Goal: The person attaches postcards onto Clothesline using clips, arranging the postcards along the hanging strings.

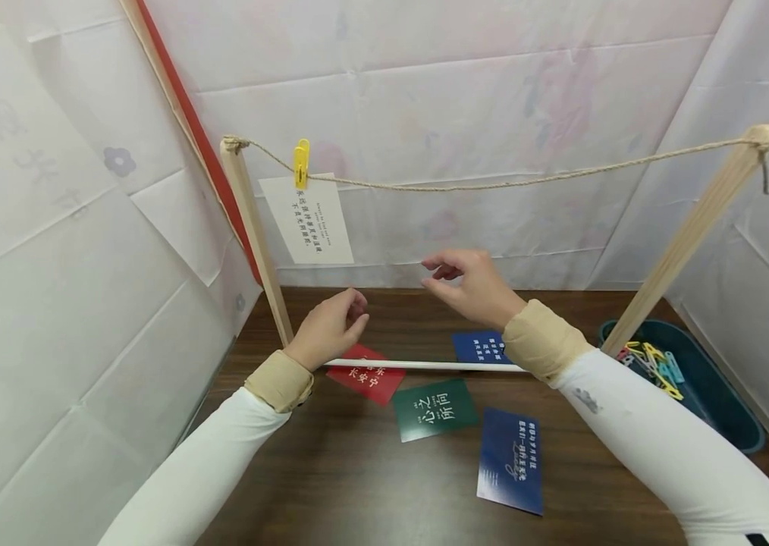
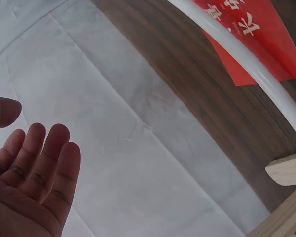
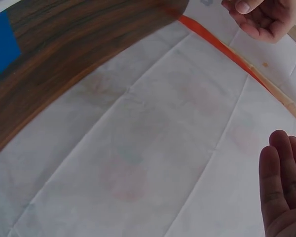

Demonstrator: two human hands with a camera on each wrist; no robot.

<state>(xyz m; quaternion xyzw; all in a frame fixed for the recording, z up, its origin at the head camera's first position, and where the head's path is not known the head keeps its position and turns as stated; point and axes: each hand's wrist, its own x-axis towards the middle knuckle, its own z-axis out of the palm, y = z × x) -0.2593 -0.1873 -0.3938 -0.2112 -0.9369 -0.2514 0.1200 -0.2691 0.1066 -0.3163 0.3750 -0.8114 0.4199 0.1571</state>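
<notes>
White creased sheeting walls in a dark wood-grain desk (image 1: 357, 470) on three sides. On the desk stands a frame of two pale wooden posts, the left post (image 1: 258, 243) near the desk's back left corner and the right post (image 1: 688, 235) toward its right edge, joined low down by a white rod (image 1: 425, 365) and at the top by a sagging length of brown twine (image 1: 494, 184). A yellow plastic clothespin (image 1: 300, 163) clips a white printed card (image 1: 309, 220) to the twine, just beside the left post.

The left hand (image 1: 330, 327) hovers over the desk near the foot of the left post, fingers loosely curled and holding nothing. The right hand (image 1: 469, 287) is raised below the middle of the twine, apart from it, fingers relaxed and slightly bent, also holding nothing.

Flat on the desk lie a red card with white characters (image 1: 365, 375) under the rod, a green card (image 1: 435, 409) at the middle, a large blue card (image 1: 510, 460) toward the front edge, and a smaller blue card (image 1: 478, 346) behind the rod. A dark teal tray (image 1: 719, 409) at the right edge holds coloured clothespins (image 1: 654, 368).
</notes>
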